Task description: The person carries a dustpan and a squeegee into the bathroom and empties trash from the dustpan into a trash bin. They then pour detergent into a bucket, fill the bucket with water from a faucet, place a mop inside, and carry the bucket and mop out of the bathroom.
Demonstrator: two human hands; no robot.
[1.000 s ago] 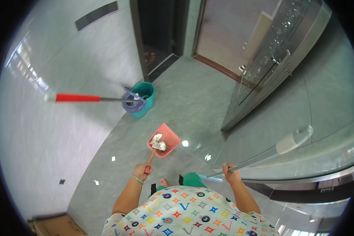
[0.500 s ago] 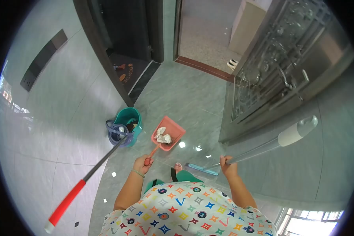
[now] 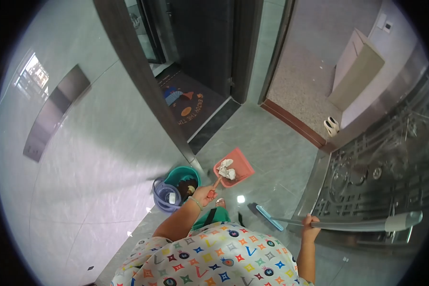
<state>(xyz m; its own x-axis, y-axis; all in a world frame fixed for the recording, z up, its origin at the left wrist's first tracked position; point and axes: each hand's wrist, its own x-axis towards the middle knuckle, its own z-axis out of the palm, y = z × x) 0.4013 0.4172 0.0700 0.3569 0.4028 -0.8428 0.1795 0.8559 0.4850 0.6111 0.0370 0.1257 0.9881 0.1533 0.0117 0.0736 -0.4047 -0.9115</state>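
My left hand (image 3: 205,196) is closed round the short handle of a pink-orange dustpan (image 3: 243,167). Crumpled white paper (image 3: 226,169) lies in the pan. My right hand (image 3: 311,226) grips the grey pole of a broom (image 3: 270,218) with a narrow light-blue head, which rests at floor level in front of me. The pole's pale upper end points out to the right. Just left of the dustpan stands a teal bucket (image 3: 197,175) with dark material inside. A purple-grey basket with a loop handle (image 3: 159,202) sits against its left side.
Ahead, a dark doorway holds a printed mat (image 3: 190,102). A second doorway has a reddish-brown sill (image 3: 291,122), with pale shoes (image 3: 331,126) beyond it. An ornate metal door (image 3: 376,176) stands at right, a tiled wall (image 3: 81,190) at left.
My view has turned left, shifting the scene rightward. The dustpan is nearer the bucket, still in my left hand. The red-handled pole by the bucket is out of sight.
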